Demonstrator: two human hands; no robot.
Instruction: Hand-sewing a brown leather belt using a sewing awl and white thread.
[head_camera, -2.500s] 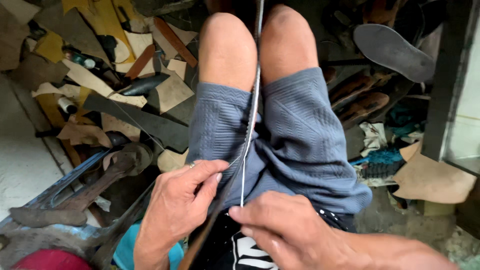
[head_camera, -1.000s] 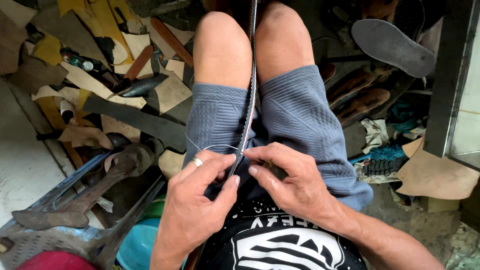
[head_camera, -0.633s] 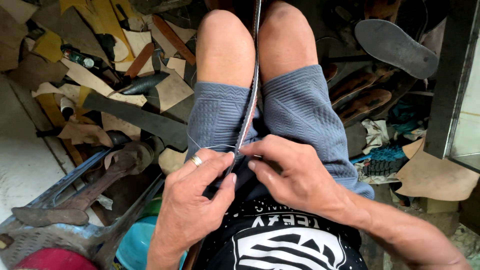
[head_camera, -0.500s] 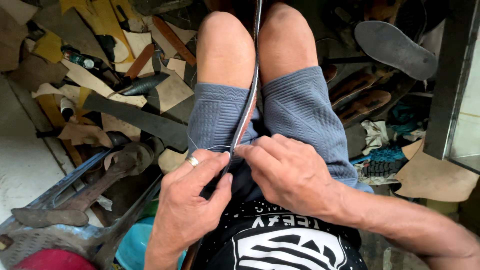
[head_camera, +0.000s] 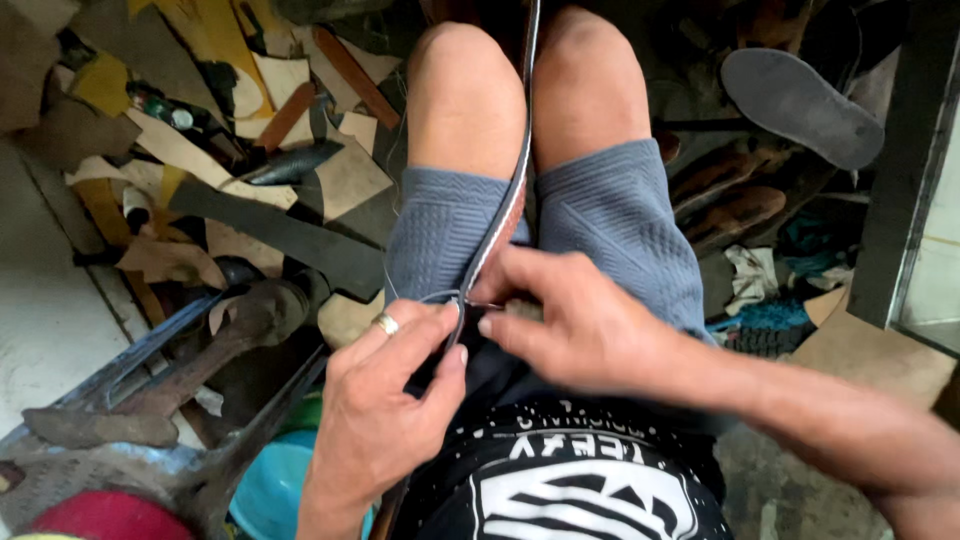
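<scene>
Floor clutter (head_camera: 250, 190) fills the left of the view: leather offcuts, dark strips and a rusty iron shoe stand (head_camera: 200, 345); a grey shoe sole (head_camera: 800, 95) lies at upper right. Blue-grey shorts (head_camera: 620, 215) cover the seated person's thighs, and a long narrow leather strap (head_camera: 505, 205) runs between the knees down into the lap, where both hands meet on it. The right hand (head_camera: 590, 325) curls over the strap from the right, thumb and forefinger pressed together on what looks like a small needle or thread end, too small to tell apart. The left hand (head_camera: 395, 400), with a ring (head_camera: 386, 323) on one finger, pinches the strap edge from below with its thumb against the fingers. A thin pale thread (head_camera: 432, 296) loops out just left of the pinch. Stitching here probably goes best with the strap kept taut between the knees, the left pinch close beside the stitch point, and the thread drawn straight so the loop does not snag.
</scene>
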